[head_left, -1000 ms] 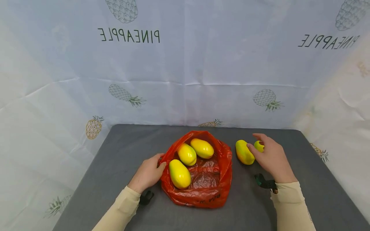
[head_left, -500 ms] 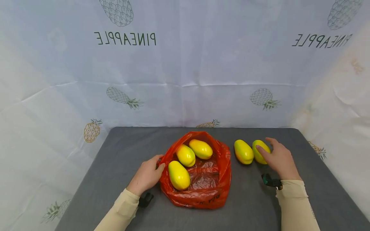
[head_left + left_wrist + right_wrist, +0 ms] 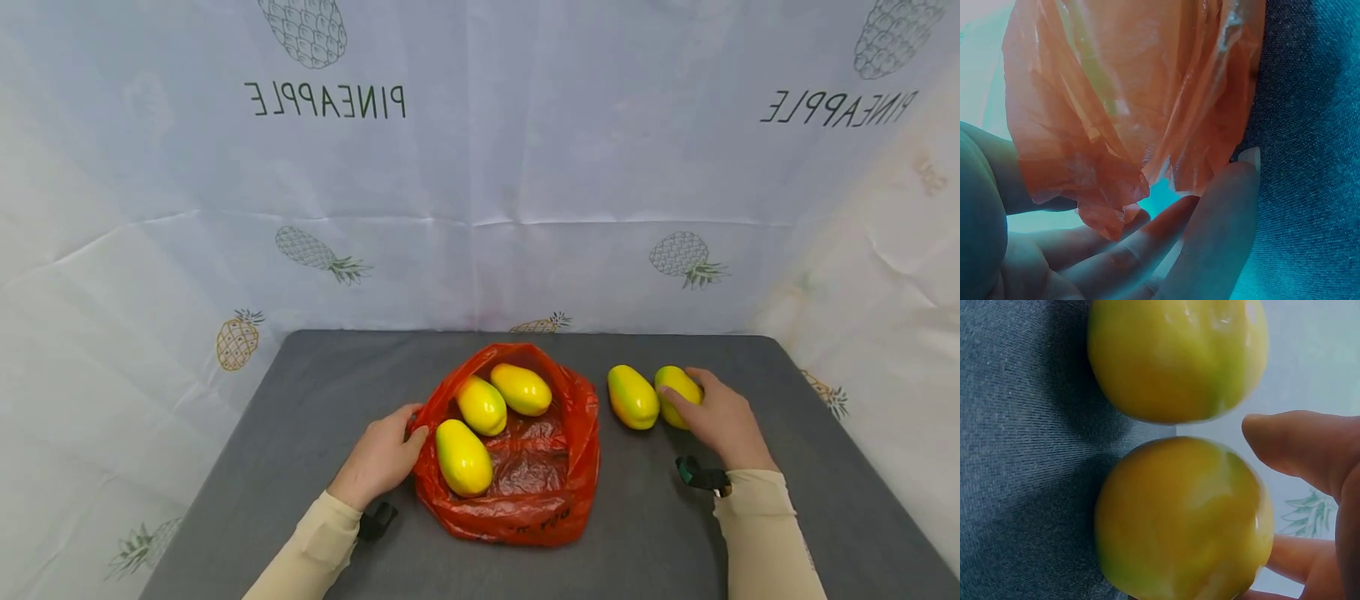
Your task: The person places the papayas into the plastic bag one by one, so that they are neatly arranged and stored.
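A red plastic bag (image 3: 525,518) stands with its mouth spread wide on the grey table. Three glossy yellow-green fruits, shaped like mangoes or small papayas, lie inside; one is the front fruit (image 3: 463,458). My left hand (image 3: 381,454) holds the bag's left rim between thumb and fingers; the left wrist view shows the crumpled bag edge (image 3: 1110,212) there. Right of the bag, two similar fruits lie side by side. My right hand (image 3: 723,421) is at the right fruit (image 3: 677,396), fingers along its far side. In the right wrist view the thumb (image 3: 1291,440) stands apart from that fruit (image 3: 1182,519).
The other loose fruit (image 3: 633,397) lies close beside the right one, between it and the bag. A white cloth (image 3: 480,167) with pineapple prints hangs behind the table (image 3: 337,367) and along both sides. Each wrist wears a dark camera mount.
My right hand has moved right, past the left loose fruit, and come down around the right one. My left hand keeps its hold on the bag rim. The view has shifted slightly.
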A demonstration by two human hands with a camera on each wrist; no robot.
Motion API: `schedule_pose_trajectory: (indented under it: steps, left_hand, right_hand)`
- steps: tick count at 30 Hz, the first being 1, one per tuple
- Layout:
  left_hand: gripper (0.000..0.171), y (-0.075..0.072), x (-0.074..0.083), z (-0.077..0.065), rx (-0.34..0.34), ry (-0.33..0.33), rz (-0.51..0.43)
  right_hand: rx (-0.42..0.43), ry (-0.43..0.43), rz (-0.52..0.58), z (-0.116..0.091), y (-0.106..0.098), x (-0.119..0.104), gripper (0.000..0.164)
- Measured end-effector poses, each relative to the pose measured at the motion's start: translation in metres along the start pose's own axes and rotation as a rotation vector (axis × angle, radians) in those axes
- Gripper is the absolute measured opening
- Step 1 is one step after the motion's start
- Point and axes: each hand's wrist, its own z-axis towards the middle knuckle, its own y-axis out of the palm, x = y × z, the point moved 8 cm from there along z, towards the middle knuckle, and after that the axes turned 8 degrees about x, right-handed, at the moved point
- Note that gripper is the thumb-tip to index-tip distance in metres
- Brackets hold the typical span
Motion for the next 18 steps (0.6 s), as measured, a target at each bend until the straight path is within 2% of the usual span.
schedule_pose_trajectory:
  steps: [6,10,18]
  left_hand:
    - [0.047,-0.0015,0.0011,-0.0012,0.003,0.019,-0.013]
    - [0.047,-0.0004,0.0009,-0.0004,0.0,0.008,-0.017]
    - [0.048,0.0015,0.0016,0.0008,0.0,0.013,-0.016]
  right_hand:
    - [0.013,-0.013,-0.004,0.0001,0.0016,-0.0008,0.092]
    - [0.023,-0.02,0.0,-0.0002,0.0006,-0.0017,0.09]
    - [0.031,-0.011,-0.024,-0.0016,-0.0069,0.0,0.088]
